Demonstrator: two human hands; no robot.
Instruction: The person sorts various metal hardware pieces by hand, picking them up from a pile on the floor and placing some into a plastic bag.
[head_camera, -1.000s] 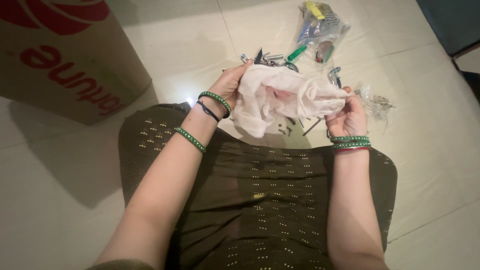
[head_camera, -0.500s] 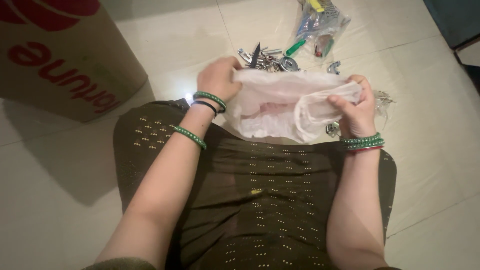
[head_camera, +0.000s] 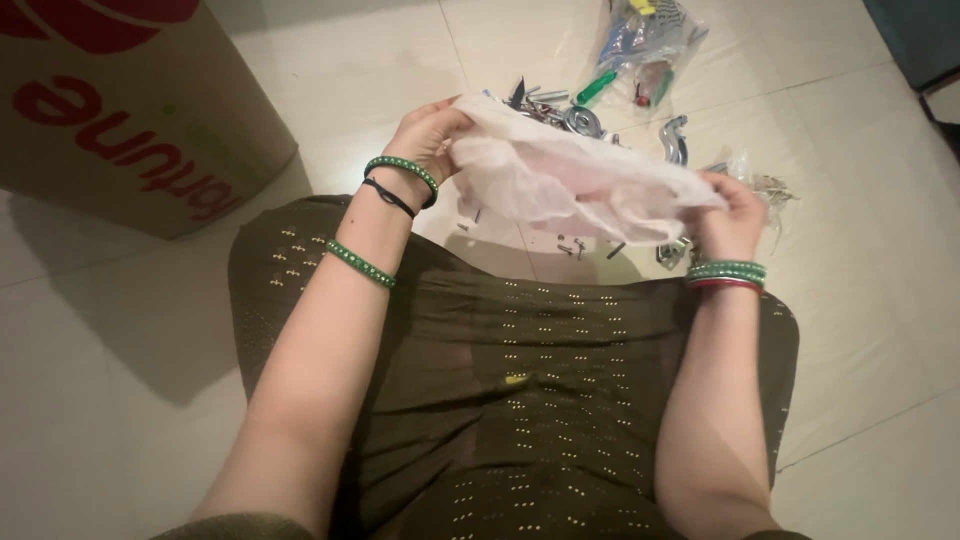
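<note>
Your left hand (head_camera: 425, 135) pinches one end of the thin white plastic bag (head_camera: 565, 180), stretched above your lap; your right hand (head_camera: 733, 208) grips the other end. Loose metal hardware (head_camera: 560, 108) lies on the tiled floor (head_camera: 380, 60) behind it.

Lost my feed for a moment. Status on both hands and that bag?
Left hand and right hand both grip the white plastic bag, stretched between them above the floor. Screws and metal tools lie below and behind it.
</note>
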